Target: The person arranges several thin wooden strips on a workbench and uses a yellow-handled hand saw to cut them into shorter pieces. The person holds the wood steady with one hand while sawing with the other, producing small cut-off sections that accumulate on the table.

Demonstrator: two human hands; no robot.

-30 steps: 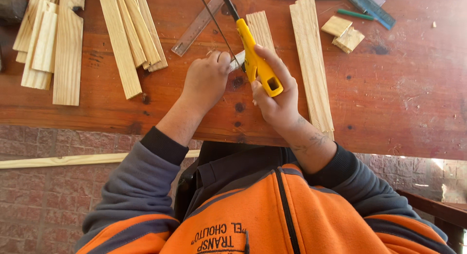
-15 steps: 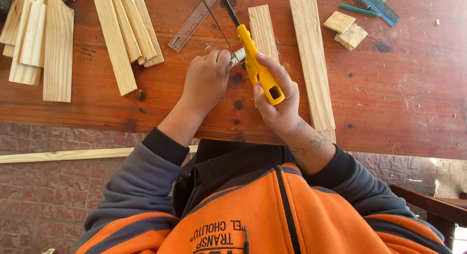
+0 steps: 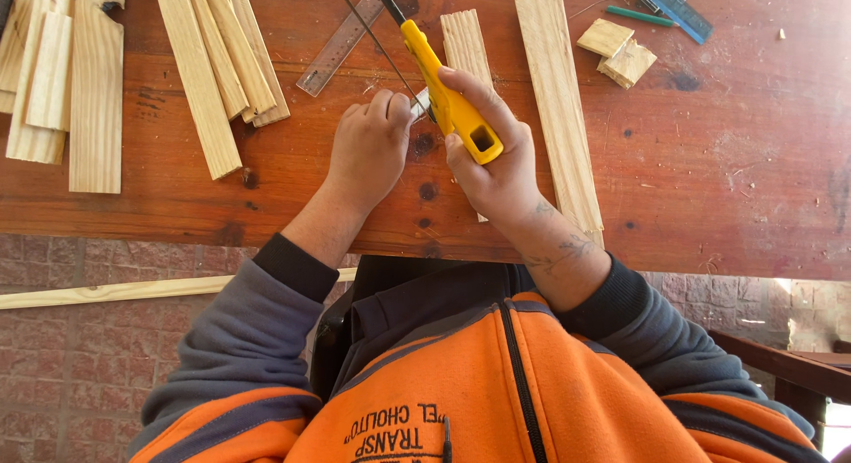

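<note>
Our right hand (image 3: 496, 166) holds the yellow saw (image 3: 448, 104), its long axis running far-left; our left hand (image 3: 372, 144) presses a small workpiece (image 3: 420, 104) just left of it.

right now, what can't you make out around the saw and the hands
Head view only:
- Small piece under the left hand: covered by the fingers.
- Yellow-handled saw: blade end cut off by the top edge.
- Ruler: markings too small.
- Wood slat: near end hidden behind the right hand.
</note>
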